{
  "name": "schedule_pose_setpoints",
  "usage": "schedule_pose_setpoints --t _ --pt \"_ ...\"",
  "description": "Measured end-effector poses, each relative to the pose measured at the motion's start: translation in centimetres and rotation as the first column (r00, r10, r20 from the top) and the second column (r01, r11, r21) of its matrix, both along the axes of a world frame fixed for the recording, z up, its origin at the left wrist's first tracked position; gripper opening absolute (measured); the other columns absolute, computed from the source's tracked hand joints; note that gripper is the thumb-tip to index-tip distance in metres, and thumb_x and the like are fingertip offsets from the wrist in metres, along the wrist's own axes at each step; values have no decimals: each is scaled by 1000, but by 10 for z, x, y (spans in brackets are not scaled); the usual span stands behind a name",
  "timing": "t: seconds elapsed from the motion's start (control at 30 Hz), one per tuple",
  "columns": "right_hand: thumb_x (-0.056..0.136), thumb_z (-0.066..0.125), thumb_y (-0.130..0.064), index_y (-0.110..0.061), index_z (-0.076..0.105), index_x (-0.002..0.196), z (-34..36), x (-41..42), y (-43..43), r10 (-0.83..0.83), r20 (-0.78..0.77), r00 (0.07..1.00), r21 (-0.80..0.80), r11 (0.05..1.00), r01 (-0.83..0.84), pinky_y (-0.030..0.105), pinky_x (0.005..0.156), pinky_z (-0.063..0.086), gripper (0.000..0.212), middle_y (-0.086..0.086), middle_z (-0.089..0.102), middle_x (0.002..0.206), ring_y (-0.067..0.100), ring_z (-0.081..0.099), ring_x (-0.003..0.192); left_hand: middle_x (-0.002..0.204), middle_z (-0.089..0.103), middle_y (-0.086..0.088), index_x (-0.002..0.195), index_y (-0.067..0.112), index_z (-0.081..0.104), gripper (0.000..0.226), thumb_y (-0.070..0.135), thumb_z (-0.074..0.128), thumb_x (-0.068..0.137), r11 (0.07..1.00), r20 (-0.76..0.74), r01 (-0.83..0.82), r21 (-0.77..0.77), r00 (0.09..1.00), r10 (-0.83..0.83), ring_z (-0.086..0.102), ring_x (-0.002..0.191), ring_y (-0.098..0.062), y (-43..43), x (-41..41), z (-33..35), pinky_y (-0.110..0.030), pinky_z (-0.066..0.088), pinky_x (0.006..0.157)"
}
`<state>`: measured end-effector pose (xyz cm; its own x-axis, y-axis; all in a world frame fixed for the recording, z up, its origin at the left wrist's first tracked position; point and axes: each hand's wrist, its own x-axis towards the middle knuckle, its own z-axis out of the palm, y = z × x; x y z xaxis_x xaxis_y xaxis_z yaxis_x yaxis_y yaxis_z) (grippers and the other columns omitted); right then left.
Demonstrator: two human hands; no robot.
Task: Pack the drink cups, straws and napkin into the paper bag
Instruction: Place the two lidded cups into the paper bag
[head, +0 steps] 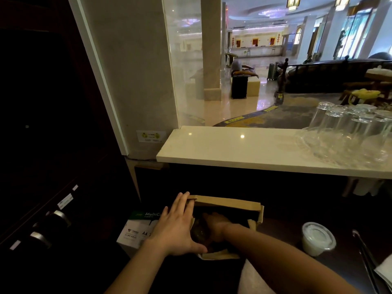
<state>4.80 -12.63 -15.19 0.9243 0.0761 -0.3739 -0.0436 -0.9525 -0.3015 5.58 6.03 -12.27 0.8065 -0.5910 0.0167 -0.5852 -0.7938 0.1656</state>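
dim counter: paper bag (228,202) upright, mouth up; left hand (177,224) flat on rim; right hand (216,224) inside, grip unclear.

Single head-worn wide view, facing forward and down, close over the paper bag (228,203), dim foreground perhaps underexposed

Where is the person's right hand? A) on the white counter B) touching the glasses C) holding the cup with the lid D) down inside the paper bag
D: the right hand reaches down inside the open paper bag, while the left hand steadies the bag's side.
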Motion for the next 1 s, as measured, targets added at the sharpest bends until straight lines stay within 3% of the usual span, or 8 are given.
schedule_pose_setpoints --t 0.17,0.27,0.33,0.43,0.57,0.7,0.87,1.0 --pt "87 65 -12 -18 49 131 34 -23 -9 49 92 995 -35 998 -46 37 98 46 48 10 56 128 29 53 120 142 -50 25 145 38 -29 144 103 47 41 1000 -29 8 9 1000 -8 -45 128 3 1 -3 5 -46 -5 110" --pt "88 62 -11 -18 61 117 64 -46 -13 113 157 981 -26 994 -110 30 86 50 30 5 65 113 23 62 107 137 -54 27 148 35 -22 143 101 48 42 1000 -46 18 12 999 -17 -48 126 4 -2 -5 8 -44 -4 110" --pt "88 64 -18 -23 64 115 84 -67 -22 124 244 962 75 986 -146 27 80 51 28 -2 67 106 15 63 98 136 -53 28 148 33 -20 144 101 48 42 1000 -50 12 12 999 -12 -48 125 4 -3 -7 8 -45 -3 110" --pt "86 69 -29 -31 67 110 111 -102 -48 -69 345 936 345 937 -58 23 77 54 24 -9 69 94 3 64 86 137 -50 28 149 32 -19 147 103 47 38 1000 -63 -24 7 998 25 -47 128 1 -2 -7 7 -45 -3 111" --pt "81 76 -24 -26 74 95 109 -130 -107 -428 455 781 519 840 157 27 74 55 14 -5 72 80 5 67 78 146 -44 25 151 31 -15 148 105 43 37 999 -64 -50 15 997 51 -37 134 -3 -1 -6 5 -47 4 114" --pt "79 77 -26 -23 70 107 65 -136 -173 -553 453 699 341 832 437 31 77 55 29 -5 72 93 11 67 86 154 -33 19 153 29 -11 149 104 46 36 998 -67 -70 -2 995 70 -29 136 -4 -2 -8 6 -47 8 116" --pt "69 76 -52 -27 44 139 14 -138 -228 -550 316 773 -74 798 598 42 95 47 81 8 49 135 33 46 122 154 -32 19 154 28 -7 150 105 44 35 997 -50 -77 -18 996 76 -20 141 -8 -8 -13 9 -47 15 117" --pt "59 78 -62 -37 21 149 -11 -137 -250 -626 129 769 -119 760 638 50 103 41 110 11 30 149 41 32 131 154 -32 17 154 27 -8 150 105 43 36 995 -37 -100 -17 994 99 -21 140 -6 -13 -17 7 -46 16 117"
